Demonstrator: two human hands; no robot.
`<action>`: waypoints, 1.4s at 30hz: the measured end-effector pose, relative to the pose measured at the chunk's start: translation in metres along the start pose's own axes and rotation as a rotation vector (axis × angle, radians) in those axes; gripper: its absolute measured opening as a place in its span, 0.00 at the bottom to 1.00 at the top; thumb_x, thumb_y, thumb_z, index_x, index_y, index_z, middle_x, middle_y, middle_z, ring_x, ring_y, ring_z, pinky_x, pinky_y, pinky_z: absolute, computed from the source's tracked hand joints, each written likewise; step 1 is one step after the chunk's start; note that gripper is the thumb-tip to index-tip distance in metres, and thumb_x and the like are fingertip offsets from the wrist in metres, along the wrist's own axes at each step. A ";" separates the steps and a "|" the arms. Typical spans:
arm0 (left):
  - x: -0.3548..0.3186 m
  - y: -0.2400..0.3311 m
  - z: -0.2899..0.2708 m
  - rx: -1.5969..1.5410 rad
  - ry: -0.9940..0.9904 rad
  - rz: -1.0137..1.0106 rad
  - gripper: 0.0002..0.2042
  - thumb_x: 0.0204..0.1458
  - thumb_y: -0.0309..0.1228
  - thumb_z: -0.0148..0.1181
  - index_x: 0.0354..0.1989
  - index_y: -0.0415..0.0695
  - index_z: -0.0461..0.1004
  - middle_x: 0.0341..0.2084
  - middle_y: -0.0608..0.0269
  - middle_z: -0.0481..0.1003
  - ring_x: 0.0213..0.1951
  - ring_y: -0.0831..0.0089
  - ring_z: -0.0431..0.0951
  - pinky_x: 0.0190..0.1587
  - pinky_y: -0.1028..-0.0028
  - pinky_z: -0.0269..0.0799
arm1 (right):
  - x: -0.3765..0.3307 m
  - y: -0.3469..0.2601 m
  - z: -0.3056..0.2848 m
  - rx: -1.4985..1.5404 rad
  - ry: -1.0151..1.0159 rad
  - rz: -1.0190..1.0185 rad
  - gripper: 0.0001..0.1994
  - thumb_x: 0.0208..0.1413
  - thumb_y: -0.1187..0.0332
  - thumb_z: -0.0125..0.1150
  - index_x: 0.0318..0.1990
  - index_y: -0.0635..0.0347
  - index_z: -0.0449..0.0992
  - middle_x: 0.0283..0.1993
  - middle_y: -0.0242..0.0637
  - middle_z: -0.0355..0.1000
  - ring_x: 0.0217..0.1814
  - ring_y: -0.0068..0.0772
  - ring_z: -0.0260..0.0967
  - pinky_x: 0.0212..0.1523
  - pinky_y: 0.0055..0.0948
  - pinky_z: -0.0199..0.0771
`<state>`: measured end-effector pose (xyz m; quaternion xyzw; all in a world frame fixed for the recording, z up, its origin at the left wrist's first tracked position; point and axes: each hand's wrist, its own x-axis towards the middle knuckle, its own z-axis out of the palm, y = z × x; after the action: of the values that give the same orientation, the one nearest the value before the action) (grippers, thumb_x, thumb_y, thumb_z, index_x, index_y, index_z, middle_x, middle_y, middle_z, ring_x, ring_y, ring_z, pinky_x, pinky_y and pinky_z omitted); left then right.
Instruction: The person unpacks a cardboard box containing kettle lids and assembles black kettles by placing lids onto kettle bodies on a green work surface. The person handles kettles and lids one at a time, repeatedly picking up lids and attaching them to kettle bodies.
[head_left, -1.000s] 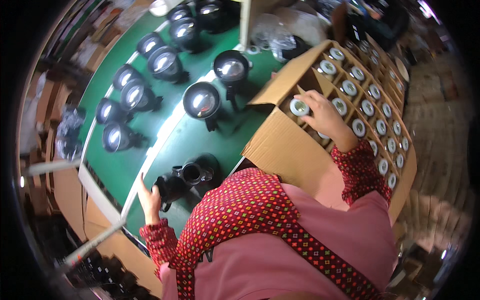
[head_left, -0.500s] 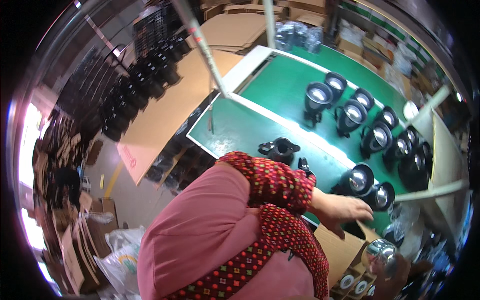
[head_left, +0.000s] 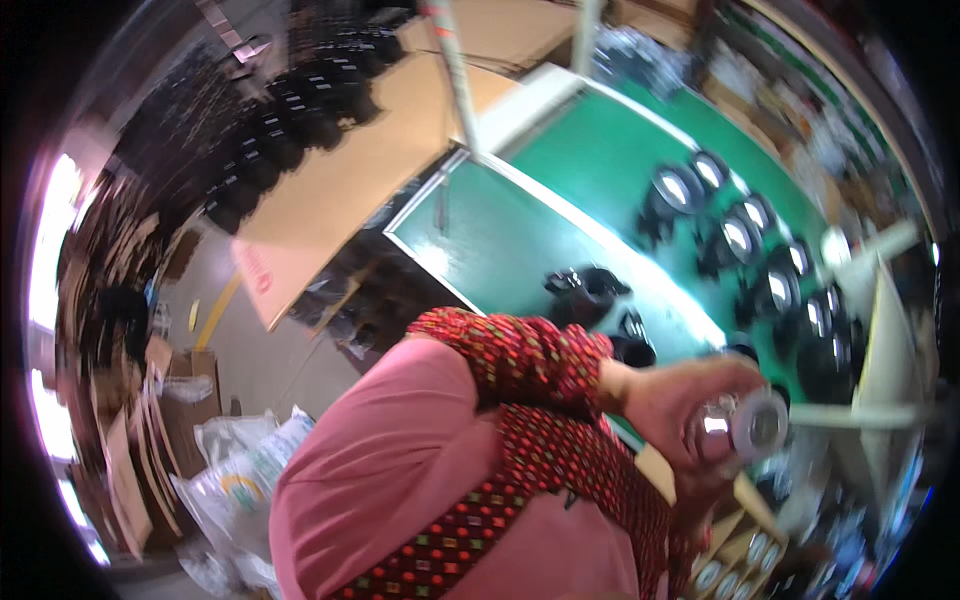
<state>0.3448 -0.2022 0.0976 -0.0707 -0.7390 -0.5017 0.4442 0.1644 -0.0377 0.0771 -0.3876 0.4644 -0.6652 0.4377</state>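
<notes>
Fingers of my left hand [head_left: 665, 405] curl round a shiny silver reflector cup [head_left: 718, 424], whose pale round end faces away from the palm. Just below it is my right hand [head_left: 697, 492], dark and blurred; its fingers are hidden, and I cannot tell whether it touches the cup. Closest on the green bench [head_left: 490, 235] are a black lamp housing [head_left: 590, 290] with side lugs and a second black part [head_left: 633, 345] beside my left wrist. Several black lamps [head_left: 738, 240] with bright reflectors stand in rows farther right.
An open carton [head_left: 735, 545] holding round white-ended pieces in compartments lies below my hands. Cardboard sheet [head_left: 330, 200] with rows of black housings [head_left: 290, 130] is at the left. White plastic sacks [head_left: 240, 480] lie on the floor. A pale upright post [head_left: 455, 80] rises at the bench edge.
The reflector cup, held low in my right hand before, has come up to my left hand, which has closed round it. My right hand has moved up and left. The view has shifted.
</notes>
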 end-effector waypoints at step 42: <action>0.032 0.034 -0.056 0.158 -0.201 -0.114 0.35 0.33 0.36 0.88 0.50 0.39 0.75 0.60 0.43 0.69 0.58 0.48 0.75 0.58 0.60 0.75 | -0.052 0.076 0.012 0.956 0.340 0.233 0.33 0.72 0.46 0.52 0.74 0.61 0.63 0.68 0.47 0.71 0.71 0.46 0.68 0.74 0.53 0.65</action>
<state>0.3770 -0.2412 0.1503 -0.0433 -0.8199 -0.4566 0.3427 0.2091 -0.0062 0.0024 0.0235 0.2133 -0.8033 0.5556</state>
